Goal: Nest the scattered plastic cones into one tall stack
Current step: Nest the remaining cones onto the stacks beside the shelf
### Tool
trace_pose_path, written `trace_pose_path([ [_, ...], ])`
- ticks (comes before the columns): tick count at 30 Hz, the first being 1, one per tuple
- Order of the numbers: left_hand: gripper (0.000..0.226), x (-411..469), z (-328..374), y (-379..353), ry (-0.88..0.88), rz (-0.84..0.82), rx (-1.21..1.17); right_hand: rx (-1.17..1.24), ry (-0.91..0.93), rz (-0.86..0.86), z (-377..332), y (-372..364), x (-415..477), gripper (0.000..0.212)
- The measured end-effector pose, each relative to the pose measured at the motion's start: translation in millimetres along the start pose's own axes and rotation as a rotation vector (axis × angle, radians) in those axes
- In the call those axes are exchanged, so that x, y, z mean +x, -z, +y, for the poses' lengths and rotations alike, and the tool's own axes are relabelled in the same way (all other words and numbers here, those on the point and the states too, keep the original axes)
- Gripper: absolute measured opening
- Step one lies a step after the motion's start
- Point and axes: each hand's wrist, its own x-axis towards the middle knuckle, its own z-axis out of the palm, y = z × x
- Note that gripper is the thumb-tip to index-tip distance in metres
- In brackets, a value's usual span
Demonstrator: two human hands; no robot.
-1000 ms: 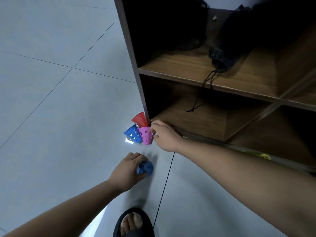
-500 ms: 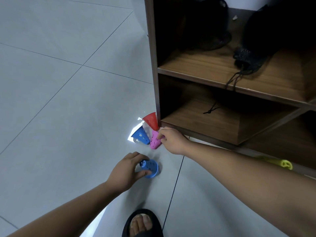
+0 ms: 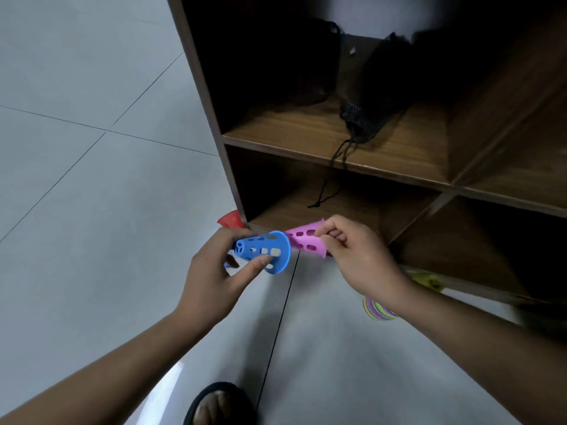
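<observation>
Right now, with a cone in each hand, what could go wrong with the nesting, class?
The left hand and right hand hold the blue cone and pink cone by the fingertips above the floor; a hard push might knock one loose. The red cone sits partly hidden behind the left hand by the shelf corner and may get overlooked.
</observation>
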Motion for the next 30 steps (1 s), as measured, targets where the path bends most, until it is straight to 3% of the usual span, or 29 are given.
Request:
trace_pose_path([
  [9, 0.033, 11.6, 75.8, -50.0, -0.158, -0.073, -0.085, 0.213, -0.179, 0.193, 20.0, 110.9, -77.2, 0.019],
  [17, 0.035, 9.6, 116.1, -101.8, -0.276, -0.170, -0.108, 0.355, -0.266, 0.216, 57.6, 132.5, -104.9, 0.015],
  [30, 0.042, 5.1, 124.3, -162.9, -0.310, -0.357, 0.021, 0.032, -0.303, 0.110, 98.6, 124.2, -121.1, 0.025],
])
